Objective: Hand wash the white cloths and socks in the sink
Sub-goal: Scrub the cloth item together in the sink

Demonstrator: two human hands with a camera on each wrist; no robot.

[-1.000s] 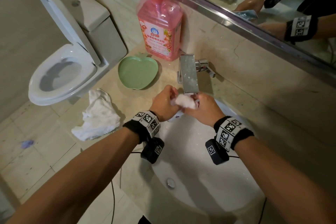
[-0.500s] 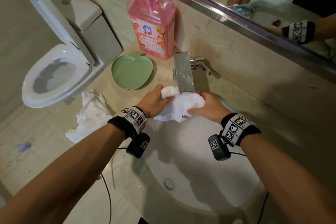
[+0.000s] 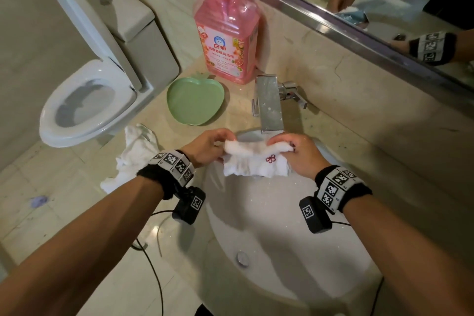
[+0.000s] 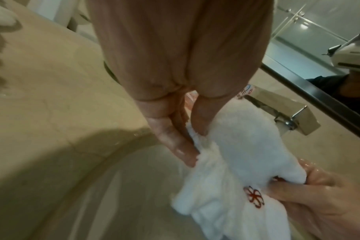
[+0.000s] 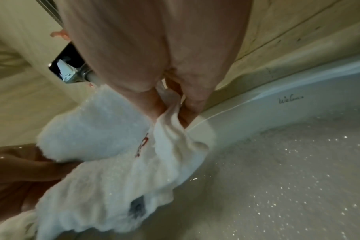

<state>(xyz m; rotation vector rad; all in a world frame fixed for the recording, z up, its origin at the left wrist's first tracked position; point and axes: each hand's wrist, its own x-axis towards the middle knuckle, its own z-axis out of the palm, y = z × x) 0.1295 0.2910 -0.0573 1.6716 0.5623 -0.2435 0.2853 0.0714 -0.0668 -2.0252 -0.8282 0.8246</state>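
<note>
Two hands are working over the sink (image 3: 282, 238) right now, stretching a white cloth (image 3: 254, 164) between them just below the faucet (image 3: 269, 105). The left hand (image 3: 205, 149) is pinching the cloth's left end, its fingers (image 4: 175, 142) curling around the rolled top edge, and the right hand (image 3: 302, 154) is gripping the right end, fingers (image 5: 154, 105) and thumb closing tight on the fabric. That cloth is hanging in the air above the basin, its lower part drooping down, a small red flower mark (image 3: 270, 159) showing near the right hand. Over on the desk (image 3: 238, 113), a second white cloth (image 3: 133, 154) is lying crumpled at the left edge, with a green apple-shaped dish (image 3: 195, 101) sitting behind it and a pink soap bottle (image 3: 227, 41) standing just beyond the dish, next to the faucet.
</note>
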